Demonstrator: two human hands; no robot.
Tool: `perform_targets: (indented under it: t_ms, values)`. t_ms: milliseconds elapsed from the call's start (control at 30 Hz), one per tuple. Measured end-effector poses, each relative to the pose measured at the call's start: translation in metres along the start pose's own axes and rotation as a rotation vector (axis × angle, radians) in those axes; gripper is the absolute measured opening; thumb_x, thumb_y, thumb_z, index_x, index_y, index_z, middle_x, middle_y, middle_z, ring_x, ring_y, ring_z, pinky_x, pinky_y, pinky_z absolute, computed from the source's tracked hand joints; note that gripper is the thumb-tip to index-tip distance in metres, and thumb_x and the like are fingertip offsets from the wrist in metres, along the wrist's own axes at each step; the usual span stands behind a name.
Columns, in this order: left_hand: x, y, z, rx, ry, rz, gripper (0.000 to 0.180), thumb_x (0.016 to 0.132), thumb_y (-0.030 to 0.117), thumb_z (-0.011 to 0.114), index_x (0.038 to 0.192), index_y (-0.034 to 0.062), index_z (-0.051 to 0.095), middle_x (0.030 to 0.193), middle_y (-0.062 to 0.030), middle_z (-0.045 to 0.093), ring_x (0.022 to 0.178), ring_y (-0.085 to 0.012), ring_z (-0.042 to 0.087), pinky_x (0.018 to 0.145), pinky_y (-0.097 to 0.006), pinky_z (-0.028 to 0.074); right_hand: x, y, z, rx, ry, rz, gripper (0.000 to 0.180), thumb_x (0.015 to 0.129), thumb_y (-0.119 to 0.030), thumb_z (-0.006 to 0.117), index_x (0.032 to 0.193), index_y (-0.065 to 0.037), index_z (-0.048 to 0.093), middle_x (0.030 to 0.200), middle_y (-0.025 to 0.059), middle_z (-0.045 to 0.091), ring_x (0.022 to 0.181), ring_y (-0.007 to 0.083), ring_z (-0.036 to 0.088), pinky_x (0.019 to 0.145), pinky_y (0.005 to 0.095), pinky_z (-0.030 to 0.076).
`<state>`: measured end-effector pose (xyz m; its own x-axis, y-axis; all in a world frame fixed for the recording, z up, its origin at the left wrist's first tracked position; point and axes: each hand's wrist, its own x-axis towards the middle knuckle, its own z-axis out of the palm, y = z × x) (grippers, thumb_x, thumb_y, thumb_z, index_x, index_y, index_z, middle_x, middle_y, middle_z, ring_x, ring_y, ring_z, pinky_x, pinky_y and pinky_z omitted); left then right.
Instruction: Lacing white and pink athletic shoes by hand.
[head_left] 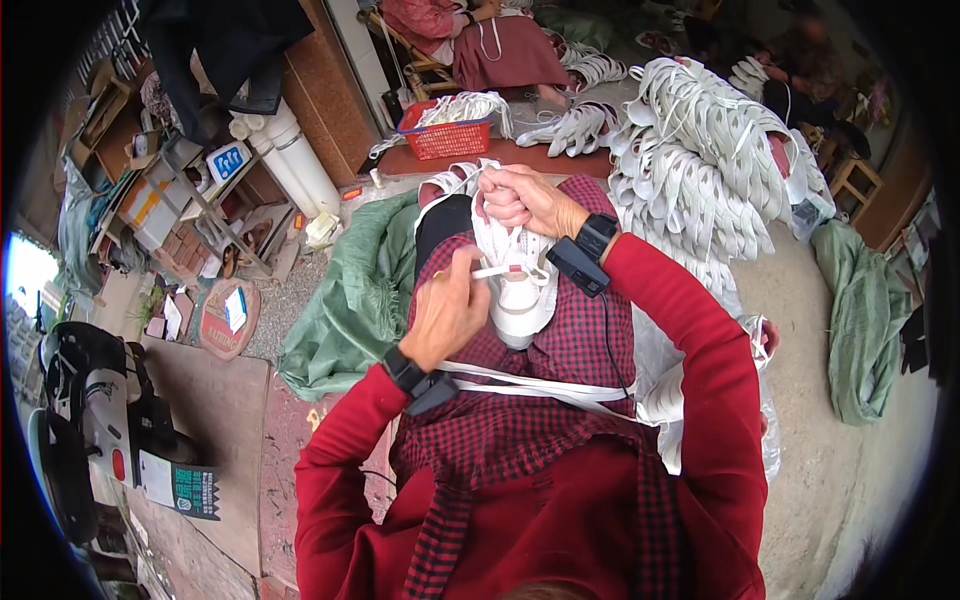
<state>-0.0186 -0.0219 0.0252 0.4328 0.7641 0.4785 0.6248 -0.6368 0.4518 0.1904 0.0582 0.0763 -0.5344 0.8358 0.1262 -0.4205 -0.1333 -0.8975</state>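
A white sneaker rests on my lap, its toe pointing toward me and its lacing facing up. My left hand is closed beside it, thumb and finger pinching a flat white shoelace that crosses the front of the lacing. At the sneaker's far end my right hand makes a fist against the upper, gripping it; whether lace is also inside that fist is hidden. More long white laces lie across my checked apron at the waist. Another white shoe sits just past my knee, partly covered.
Large stacks of white shoe uppers rise at the front right. A red basket of white laces stands ahead, near a seated person. A green sack lies at my left, another green sack at far right. A scooter is parked left.
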Motion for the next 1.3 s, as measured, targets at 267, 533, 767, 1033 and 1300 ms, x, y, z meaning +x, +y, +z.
perform_targets:
  t_ms: [267,533,767,1033,1300]
  values:
    - [-0.033,0.017,0.007,0.080,-0.147,0.575,0.045,0.078,0.005,0.068,0.121,-0.0038,0.058,0.121,-0.0164,0.056,0.114,-0.0335,0.054,0.096,-0.041,0.048,0.023,-0.012,0.017,-0.448,0.100,0.011,0.029,0.103,-0.023,0.048,0.079,-0.006,0.049,0.058,-0.0044,0.036,0.044,0.0064,0.031,0.040,0.0216,0.027]
    - [-0.017,0.008,0.020,0.111,-0.255,0.595,0.043,0.077,0.001,0.063,0.120,-0.0049,0.059,0.118,-0.0158,0.058,0.109,-0.0326,0.056,0.092,-0.038,0.050,0.086,-0.082,0.036,-1.497,0.031,-1.021,0.034,0.099,-0.031,0.044,0.081,-0.003,0.051,0.060,0.0071,0.043,0.053,0.0204,0.046,0.054,0.0368,0.042]
    - [0.009,0.014,-0.010,-0.223,0.086,0.359,0.008,0.087,0.007,0.066,0.090,0.0013,0.071,0.080,-0.0130,0.067,0.073,-0.0299,0.065,0.070,-0.038,0.054,0.015,-0.091,0.034,-0.643,0.058,-0.250,0.025,0.104,-0.028,0.045,0.091,-0.008,0.051,0.059,-0.0100,0.030,0.048,0.0028,0.028,0.042,0.0203,0.021]
    - [0.025,0.003,0.019,-0.505,-0.058,-0.168,0.017,0.082,0.013,0.075,0.084,-0.0022,0.067,0.076,-0.0113,0.069,0.064,-0.0164,0.066,0.059,-0.030,0.053,-0.030,-0.087,0.067,-0.302,-0.075,-0.245,0.025,0.105,-0.025,0.043,0.094,-0.005,0.053,0.061,-0.0078,0.031,0.051,0.0045,0.030,0.044,0.0201,0.023]
    - [0.026,-0.026,-0.005,-0.505,0.075,-0.071,0.010,0.086,0.007,0.069,0.092,-0.0020,0.069,0.080,-0.0101,0.071,0.070,-0.0156,0.068,0.066,-0.029,0.055,-0.055,-0.113,0.124,-0.275,-0.159,-0.535,0.028,0.105,-0.026,0.042,0.098,-0.002,0.055,0.065,-0.0046,0.041,0.059,0.0093,0.045,0.051,0.0213,0.036]
